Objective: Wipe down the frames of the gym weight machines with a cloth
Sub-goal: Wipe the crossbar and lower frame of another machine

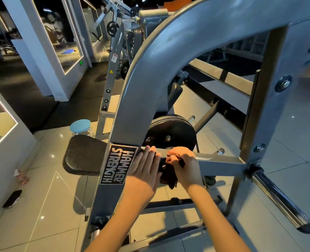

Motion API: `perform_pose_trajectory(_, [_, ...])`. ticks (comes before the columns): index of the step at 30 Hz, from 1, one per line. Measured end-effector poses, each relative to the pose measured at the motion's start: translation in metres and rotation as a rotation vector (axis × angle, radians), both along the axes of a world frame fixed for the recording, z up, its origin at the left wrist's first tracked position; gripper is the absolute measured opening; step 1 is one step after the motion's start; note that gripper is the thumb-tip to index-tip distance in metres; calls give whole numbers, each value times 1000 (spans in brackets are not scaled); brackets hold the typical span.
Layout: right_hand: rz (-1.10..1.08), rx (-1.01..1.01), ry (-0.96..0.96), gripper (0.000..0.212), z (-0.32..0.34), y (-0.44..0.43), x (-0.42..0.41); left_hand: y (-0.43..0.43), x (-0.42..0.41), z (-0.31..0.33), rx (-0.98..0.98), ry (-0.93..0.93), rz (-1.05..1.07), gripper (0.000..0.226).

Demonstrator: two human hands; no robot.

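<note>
A grey weight machine frame [150, 57] curves over the middle of the view, with a "Hammer Strength" label on its upright. A horizontal crossbar [217, 160] runs right from that upright. My left hand [147, 166] lies flat with straight fingers against the frame where upright and crossbar meet. My right hand [183, 164] grips a dark cloth [168, 176] bunched against the crossbar just right of the left hand. Part of the cloth hangs below the bar.
A black seat pad [83, 153] sits left of the upright. A black weight plate [170, 135] hangs behind the crossbar. A chrome weight peg [281, 199] juts out at the lower right. A blue stool [80, 125], a phone [12, 198] and a bottle [20, 177] stand on the tiled floor.
</note>
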State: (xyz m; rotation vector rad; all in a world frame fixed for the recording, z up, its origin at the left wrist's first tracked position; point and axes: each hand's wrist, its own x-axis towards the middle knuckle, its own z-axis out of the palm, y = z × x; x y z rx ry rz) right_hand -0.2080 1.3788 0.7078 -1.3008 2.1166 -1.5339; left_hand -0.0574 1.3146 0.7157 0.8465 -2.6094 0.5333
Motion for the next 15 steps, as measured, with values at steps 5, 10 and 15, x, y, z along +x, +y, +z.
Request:
perform_pose_trajectory(5, [-92, -86, -134, 20, -3, 6, -32, 2, -1, -1, 22, 32, -6, 67])
perform_pose_trajectory(10, [-32, -32, -74, 15, 3, -13, 4, 4, -5, 4, 34, 5, 22, 57])
perform_pose_trajectory(15, [57, -25, -40, 18, -3, 7, -34, 5, -7, 8, 31, 42, 10, 63])
